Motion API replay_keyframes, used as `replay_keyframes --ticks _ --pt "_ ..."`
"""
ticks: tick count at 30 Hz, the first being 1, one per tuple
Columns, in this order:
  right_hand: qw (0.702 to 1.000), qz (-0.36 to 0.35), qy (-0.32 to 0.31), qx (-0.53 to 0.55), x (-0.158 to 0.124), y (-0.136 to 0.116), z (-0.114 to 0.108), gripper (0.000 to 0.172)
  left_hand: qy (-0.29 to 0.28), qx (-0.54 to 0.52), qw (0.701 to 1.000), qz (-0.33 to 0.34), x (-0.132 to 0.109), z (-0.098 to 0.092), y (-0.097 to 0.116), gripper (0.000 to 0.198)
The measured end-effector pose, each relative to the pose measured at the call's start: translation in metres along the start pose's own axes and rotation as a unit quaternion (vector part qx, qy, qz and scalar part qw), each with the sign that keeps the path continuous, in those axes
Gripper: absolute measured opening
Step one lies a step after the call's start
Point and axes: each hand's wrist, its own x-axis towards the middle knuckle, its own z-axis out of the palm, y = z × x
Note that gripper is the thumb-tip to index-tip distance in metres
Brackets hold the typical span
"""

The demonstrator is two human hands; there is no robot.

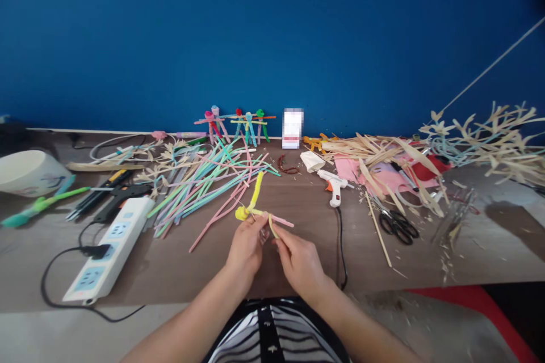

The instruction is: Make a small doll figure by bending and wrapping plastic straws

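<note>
A yellow pipe-cleaner figure (242,213) with a round wound head and a fuzzy upright limb is pinched in my left hand (247,247), its fingers closed. From that grip a pink pipe cleaner (283,221) sticks out to the right. My right hand (300,255) pinches the end of a pale yellow pipe cleaner (271,226) that bends down from the figure. Both hands are close together above the front of the table. Fingers partly hide where the stems meet.
Loose pastel pipe cleaners (200,181) spread left of centre, finished figures (249,125) behind them. A power strip (113,249) and black glue gun (123,201) lie left. Rightward are a white glue gun (335,186) with its cord, scissors (398,226) and dried strips (374,150). A phone (293,127) stands behind.
</note>
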Motion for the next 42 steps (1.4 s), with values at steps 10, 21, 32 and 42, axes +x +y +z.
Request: replay_keyframes --ticks 10,21,32,42 --pt "0.958 0.161 0.014 0.238 0.032 0.026 -0.029 0.014 -0.103 0.114 0.987 -0.043 -0.005 0.0 0.025 0.016" --pt "0.995 -0.02 0.095 -0.009 0.026 -0.006 -0.042 0.015 -0.088 0.3 0.945 0.093 -0.006 0.004 0.024 0.018" --pt "0.99 -0.11 0.036 -0.079 -0.001 -0.003 -0.004 0.029 -0.03 0.118 0.991 0.058 0.004 0.0 0.012 0.02" --pt "0.999 0.037 0.04 0.004 0.026 0.022 -0.028 0.019 -0.122 0.121 0.983 -0.058 0.002 -0.006 0.02 0.016"
